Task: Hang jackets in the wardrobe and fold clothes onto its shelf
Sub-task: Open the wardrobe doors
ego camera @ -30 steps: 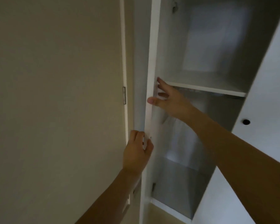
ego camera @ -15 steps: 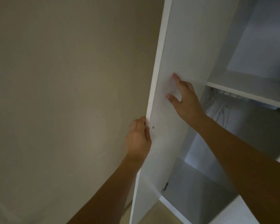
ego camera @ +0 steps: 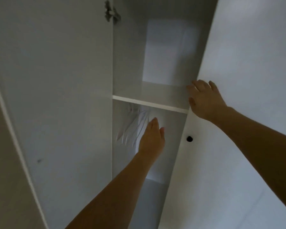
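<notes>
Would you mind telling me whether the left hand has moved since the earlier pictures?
Yes. The left hand has let go of the left door's edge and moved right into the wardrobe, now below the shelf near the hangers.

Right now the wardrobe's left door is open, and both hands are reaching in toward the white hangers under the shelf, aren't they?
Not both. In the head view only the left hand reaches toward the white hangers under the shelf; the right hand rests on the edge of the right door. The left door is open.
</notes>
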`<action>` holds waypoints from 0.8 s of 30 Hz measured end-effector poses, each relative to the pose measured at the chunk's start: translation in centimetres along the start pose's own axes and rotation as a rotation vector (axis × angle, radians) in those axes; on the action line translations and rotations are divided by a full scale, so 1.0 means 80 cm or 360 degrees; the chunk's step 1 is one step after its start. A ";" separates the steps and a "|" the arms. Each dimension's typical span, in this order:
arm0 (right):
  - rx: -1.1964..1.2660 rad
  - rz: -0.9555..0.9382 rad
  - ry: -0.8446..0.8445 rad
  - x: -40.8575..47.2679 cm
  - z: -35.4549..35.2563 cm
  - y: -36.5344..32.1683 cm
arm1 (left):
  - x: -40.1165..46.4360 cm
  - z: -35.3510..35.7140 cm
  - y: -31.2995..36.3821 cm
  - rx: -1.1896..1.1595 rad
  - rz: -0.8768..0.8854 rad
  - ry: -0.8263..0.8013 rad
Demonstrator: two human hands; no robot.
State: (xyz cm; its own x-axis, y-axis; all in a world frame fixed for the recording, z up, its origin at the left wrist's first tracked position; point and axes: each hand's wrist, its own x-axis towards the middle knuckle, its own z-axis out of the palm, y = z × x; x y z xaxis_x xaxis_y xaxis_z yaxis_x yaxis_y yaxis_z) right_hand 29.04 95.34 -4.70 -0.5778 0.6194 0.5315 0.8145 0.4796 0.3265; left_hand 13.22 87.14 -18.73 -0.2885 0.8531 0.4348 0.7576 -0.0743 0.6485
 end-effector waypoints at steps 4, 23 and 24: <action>-0.0314 -0.0083 -0.0076 0.010 0.029 0.049 | 0.051 0.062 0.031 -0.0131 -0.0099 -0.0342; -0.0850 -0.0361 -0.0014 -0.014 0.028 0.025 | 0.061 0.118 0.013 -0.0522 0.0075 -0.0562; -0.0823 -0.0377 0.0010 -0.031 0.016 0.021 | 0.041 0.111 0.017 -0.0513 0.0100 -0.0545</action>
State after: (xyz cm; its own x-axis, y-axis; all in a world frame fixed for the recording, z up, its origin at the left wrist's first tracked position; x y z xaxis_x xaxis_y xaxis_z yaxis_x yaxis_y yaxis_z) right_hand 31.80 95.42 -6.44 -0.7489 0.5273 0.4013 0.5833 0.2371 0.7769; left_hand 18.50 94.45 -21.93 0.0026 0.9589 0.2836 0.5314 -0.2415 0.8119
